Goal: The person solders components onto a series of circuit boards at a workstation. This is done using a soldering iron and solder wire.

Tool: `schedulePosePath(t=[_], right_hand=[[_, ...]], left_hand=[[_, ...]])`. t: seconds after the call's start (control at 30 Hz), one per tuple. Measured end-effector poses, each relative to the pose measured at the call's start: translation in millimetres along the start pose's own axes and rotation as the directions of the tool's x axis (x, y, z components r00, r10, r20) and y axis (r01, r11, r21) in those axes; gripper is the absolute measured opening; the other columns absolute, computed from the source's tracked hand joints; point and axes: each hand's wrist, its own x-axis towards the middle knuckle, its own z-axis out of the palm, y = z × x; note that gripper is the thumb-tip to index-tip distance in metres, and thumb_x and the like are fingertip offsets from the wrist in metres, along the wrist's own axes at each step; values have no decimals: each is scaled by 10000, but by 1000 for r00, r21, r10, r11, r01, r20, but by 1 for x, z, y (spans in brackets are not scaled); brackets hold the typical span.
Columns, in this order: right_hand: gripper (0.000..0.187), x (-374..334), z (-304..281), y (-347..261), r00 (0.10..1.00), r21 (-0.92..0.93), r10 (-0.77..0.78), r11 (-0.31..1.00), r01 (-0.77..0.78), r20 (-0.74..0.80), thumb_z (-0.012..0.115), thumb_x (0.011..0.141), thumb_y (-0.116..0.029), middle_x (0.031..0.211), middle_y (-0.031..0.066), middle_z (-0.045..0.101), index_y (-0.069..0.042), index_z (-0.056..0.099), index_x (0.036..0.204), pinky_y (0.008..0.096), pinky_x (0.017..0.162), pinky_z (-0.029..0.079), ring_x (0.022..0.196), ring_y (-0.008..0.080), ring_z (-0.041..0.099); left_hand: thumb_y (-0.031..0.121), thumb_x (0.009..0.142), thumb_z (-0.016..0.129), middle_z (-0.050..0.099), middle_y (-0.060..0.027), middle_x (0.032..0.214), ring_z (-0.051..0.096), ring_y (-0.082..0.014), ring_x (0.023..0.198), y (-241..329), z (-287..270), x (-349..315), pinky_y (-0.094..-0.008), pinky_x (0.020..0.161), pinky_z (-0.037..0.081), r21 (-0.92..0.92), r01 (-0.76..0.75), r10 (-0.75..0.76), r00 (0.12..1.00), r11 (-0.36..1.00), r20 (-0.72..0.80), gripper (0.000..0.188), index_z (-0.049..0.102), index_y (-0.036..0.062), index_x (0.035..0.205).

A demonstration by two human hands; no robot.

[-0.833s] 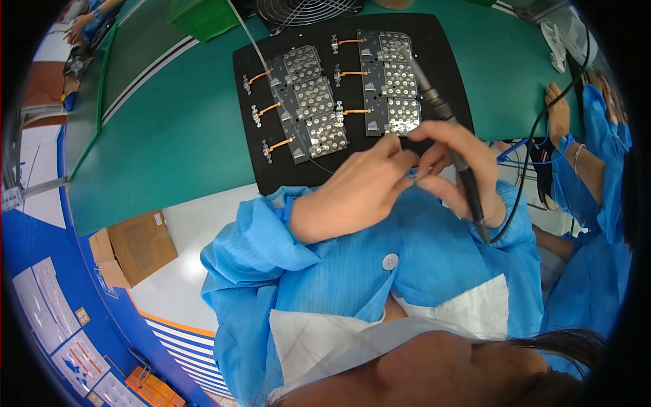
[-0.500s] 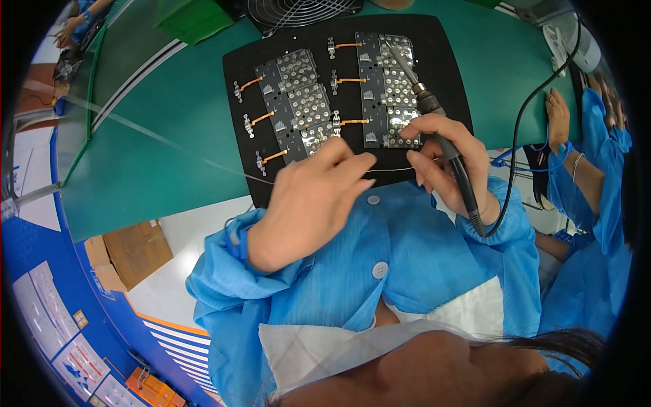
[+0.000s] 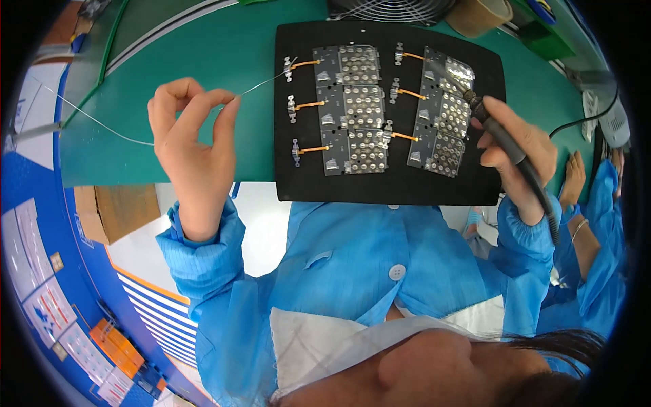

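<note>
At the right of the frame, your right hand point(image 3: 522, 150) is wrapped around one slim black-handled iron with a metal barrel point(image 3: 508, 141); its blurred tip lies over a board, touching or not you cannot tell. At the left, your left hand point(image 3: 193, 132) pinches one thin, shiny silver wire point(image 3: 261, 84) between thumb and forefinger. Between your hands, upper centre, one black rounded-corner mat point(image 3: 400, 188) bears two dark grey circuit-board strips point(image 3: 332, 112), the right one tilted. Each has three sections with rows of round silvery dots, and three orange ribbon cables point(image 3: 312, 104) ending in small metallic connectors point(image 3: 291, 108): six altogether. Beyond, at the top edge, sits one round wire fan grille point(image 3: 390, 9).
</note>
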Motion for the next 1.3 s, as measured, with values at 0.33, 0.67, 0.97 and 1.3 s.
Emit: schedulePosePath(t=[0.33,0.67,0.97,1.3], right_hand=[[257,64,66,4,982,287,185,940,-187,31,744,810,-77,805,44,680,-24,687,1055,195,594,468,700,81,617],[281,68,93,1,998,173,-16,985,4,66,732,799,-69,774,95,660,-22,682,1071,234,527,446,617,136,612],[281,73,94,-5,995,149,-27,989,13,91,727,804,-63,737,89,634,-9,678,1075,249,518,433,595,139,585],[282,74,91,-5,995,145,-65,988,53,78,732,797,-54,715,83,619,-7,679,1070,245,502,418,577,132,570]], left_hand=[[-50,681,712,574,-92,1059,501,-313,1073,-4,17,2,-393,853,442,19,-165,164,985,986,49,124,671,28,768],[-47,674,717,573,-99,1062,502,-319,1086,-15,4,-2,-391,861,443,-18,-170,171,981,985,96,118,664,18,756],[-51,668,721,572,-104,1055,507,-317,1075,-22,-1,1,-388,857,443,-41,-172,175,981,984,84,124,664,12,758],[-51,664,714,572,-103,1057,507,-319,1069,-20,5,5,-394,864,434,-75,-170,174,983,983,62,130,659,8,767]])
